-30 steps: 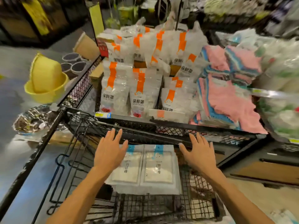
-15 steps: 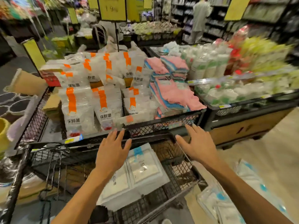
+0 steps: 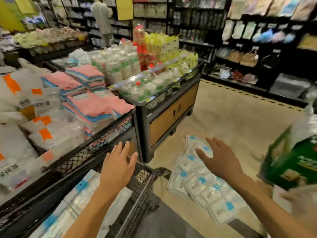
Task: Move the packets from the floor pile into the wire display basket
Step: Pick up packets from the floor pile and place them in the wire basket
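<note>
On the beige floor [image 3: 240, 117], right of the basket, the pile of white packets with blue tabs [image 3: 202, 182] lies fanned out. My right hand [image 3: 221, 160] hangs above its far end, fingers spread and straight, holding nothing; I cannot tell if it touches. My left hand [image 3: 118, 167] hovers over the wire display basket [image 3: 144, 177], fingers straight, empty. Packets already in the basket [image 3: 77, 203] lie flat. Behind: pink folded cloths [image 3: 92, 103], orange-labelled white bags [image 3: 25, 103], and at right a blurred green box [image 3: 291, 165].
</note>
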